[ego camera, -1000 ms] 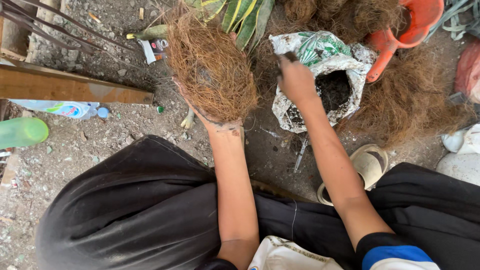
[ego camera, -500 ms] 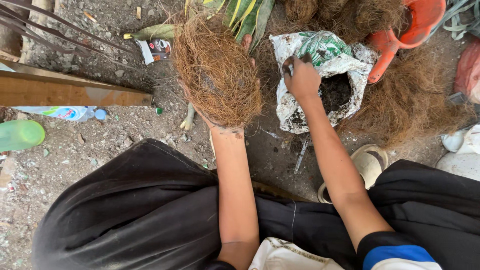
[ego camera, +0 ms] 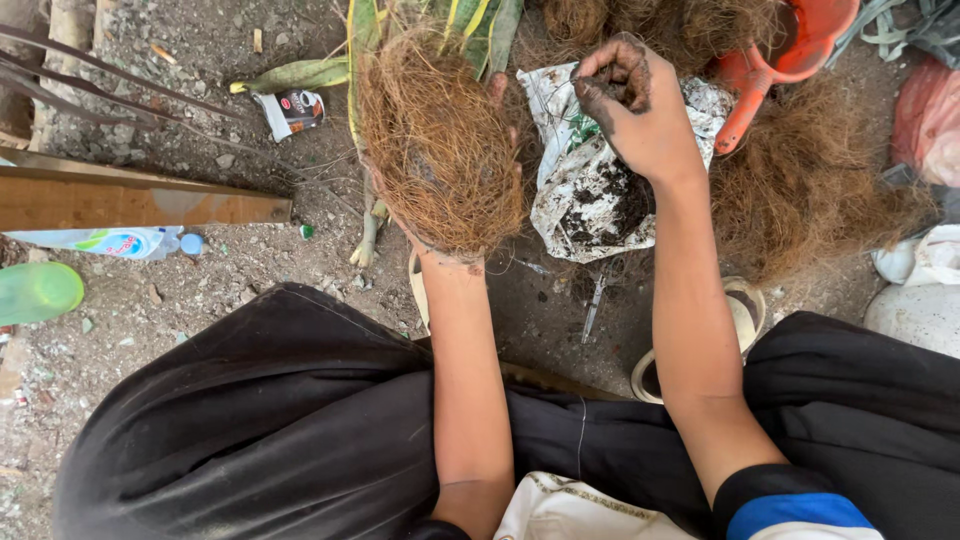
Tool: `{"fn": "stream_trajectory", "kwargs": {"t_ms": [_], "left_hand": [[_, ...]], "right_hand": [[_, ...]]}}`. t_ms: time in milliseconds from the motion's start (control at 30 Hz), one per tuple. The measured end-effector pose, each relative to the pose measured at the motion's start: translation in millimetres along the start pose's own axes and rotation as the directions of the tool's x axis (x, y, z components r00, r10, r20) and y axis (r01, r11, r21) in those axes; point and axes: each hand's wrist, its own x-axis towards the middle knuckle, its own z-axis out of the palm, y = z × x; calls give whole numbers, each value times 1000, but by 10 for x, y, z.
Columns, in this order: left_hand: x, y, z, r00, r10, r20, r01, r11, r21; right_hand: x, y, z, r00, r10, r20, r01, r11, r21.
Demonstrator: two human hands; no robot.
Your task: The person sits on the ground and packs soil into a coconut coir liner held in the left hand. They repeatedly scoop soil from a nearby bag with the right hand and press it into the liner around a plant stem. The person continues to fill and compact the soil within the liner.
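The bundle of brown coconut fibre [ego camera: 440, 150] wrapped about a plant's base, its green striped leaves [ego camera: 480, 20] running away from the person, is the biggest thing in hand; the left hand [ego camera: 440, 255] cups it from beneath, fingers mostly buried. Just to its right lies the crumpled white bag of dark soil [ego camera: 590, 190], mouth upward. Above the bag, level with the bundle's top, the right hand [ego camera: 635, 105] is pinched shut on a clump of soil, fingers blackened.
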Motion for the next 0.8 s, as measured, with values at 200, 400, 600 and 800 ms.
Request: {"fn": "stream_trajectory", "kwargs": {"t_ms": [200,400,600,800], "left_hand": [[-18,-116,-244,999,-15,-39,18,998,61],[-49,-204,-448,977,94,-189,-30,948,316],[-69,-60,-320,960,157,-234,-96,963,251],[-100,-25,-305,967,212,-138,-214,977,-1]], "right_hand": [[-108,-267,57,997,-70,29,71,997,-32],[-123,-170,148,988,-145,-61,148,988,52],[-125,77,-246,999,-26,-45,22,996,-87],[-184,371,-571,993,34,-109,-24,995,92]]}}
